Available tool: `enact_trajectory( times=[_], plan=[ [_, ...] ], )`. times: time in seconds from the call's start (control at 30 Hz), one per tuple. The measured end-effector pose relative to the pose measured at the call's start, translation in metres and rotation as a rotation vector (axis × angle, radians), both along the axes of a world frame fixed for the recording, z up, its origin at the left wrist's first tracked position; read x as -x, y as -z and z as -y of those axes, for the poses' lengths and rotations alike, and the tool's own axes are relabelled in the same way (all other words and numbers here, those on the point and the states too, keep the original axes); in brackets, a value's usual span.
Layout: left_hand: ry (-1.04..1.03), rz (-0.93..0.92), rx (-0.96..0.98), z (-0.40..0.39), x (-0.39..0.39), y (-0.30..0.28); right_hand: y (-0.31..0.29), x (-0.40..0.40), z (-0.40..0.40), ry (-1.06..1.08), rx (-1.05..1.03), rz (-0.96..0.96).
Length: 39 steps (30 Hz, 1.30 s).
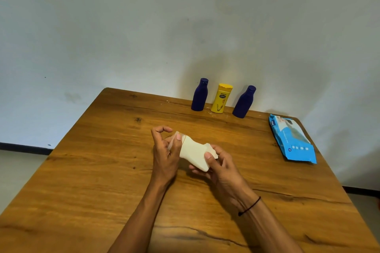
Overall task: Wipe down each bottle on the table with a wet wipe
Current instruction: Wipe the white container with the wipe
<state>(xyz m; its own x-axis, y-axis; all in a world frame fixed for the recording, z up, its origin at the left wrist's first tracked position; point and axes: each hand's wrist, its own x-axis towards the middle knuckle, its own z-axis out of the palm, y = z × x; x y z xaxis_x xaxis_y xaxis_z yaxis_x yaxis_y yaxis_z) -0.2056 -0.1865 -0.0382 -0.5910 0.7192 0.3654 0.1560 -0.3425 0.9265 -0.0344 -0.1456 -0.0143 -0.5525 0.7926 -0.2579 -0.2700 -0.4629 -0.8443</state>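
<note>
A person's left hand [165,150] and right hand [221,167] meet above the middle of a wooden table [82,170], sharing one cream-white bottle [193,153] held off the surface and tilted, its neck end toward the left. The left hand closes its thumb and fingers around that neck end, where a thin translucent wet wipe [172,143] is pinched against the plastic; the forefinger curls free above. The right hand clasps the bottle's base end, thumb across the top and fingers underneath, a second bit of pale material showing just above the thumb; whether that is part of the wipe cannot be told. A dark cord [249,206] circles the right wrist.

Farther back, along the table's far edge by the pale wall [185,16], three bottles stand upright in a row: a dark blue bottle [199,95], a yellow bottle [221,98] just beside it, and a second dark blue bottle [243,102] to the right, slightly apart. Well off to the right, near the table's right edge, a blue and white pack of wipes [292,139] lies flat.
</note>
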Motion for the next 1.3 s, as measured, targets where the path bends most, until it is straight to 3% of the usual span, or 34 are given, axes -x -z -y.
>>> enact_trajectory(
  times=[0.1, 0.2, 0.33, 0.47, 0.57, 0.7, 0.9, 1.03, 1.17, 1.3],
  plan=[
    [0.040, 0.051, 0.091, -0.005, 0.002, 0.003, 0.001, 0.000, 0.004, 0.108, -0.297, 0.176],
    [0.047, 0.039, 0.146, -0.007, 0.005, 0.005, 0.001, -0.001, 0.004, 0.206, -0.769, 0.448],
    [0.130, 0.223, 0.187, -0.009, 0.006, 0.010, 0.012, -0.004, 0.011, 0.175, -1.356, 0.825],
    [0.207, 0.258, 0.192, -0.011, 0.005, 0.009, 0.020, -0.003, 0.012, 0.030, -1.570, 1.043],
    [0.257, 0.086, 0.209, -0.009, -0.004, 0.013, 0.023, 0.006, 0.013, 0.025, -1.668, 1.199],
    [0.338, -0.083, 0.236, -0.005, -0.012, 0.015, 0.015, 0.020, 0.015, -0.025, -1.676, 1.372],
    [0.304, -0.176, 0.152, 0.000, -0.008, 0.006, -0.007, 0.023, 0.003, -0.200, -1.445, 1.349],
    [0.309, -0.172, 0.116, 0.001, -0.006, 0.008, -0.021, 0.013, -0.010, -0.341, -1.269, 1.242],
    [0.293, -0.152, 0.087, 0.001, -0.007, 0.009, -0.030, 0.009, -0.026, -0.430, -0.916, 0.950],
    [0.255, -0.158, 0.065, -0.001, -0.006, 0.011, -0.028, 0.007, -0.027, -0.448, -0.704, 0.741]
  ],
)
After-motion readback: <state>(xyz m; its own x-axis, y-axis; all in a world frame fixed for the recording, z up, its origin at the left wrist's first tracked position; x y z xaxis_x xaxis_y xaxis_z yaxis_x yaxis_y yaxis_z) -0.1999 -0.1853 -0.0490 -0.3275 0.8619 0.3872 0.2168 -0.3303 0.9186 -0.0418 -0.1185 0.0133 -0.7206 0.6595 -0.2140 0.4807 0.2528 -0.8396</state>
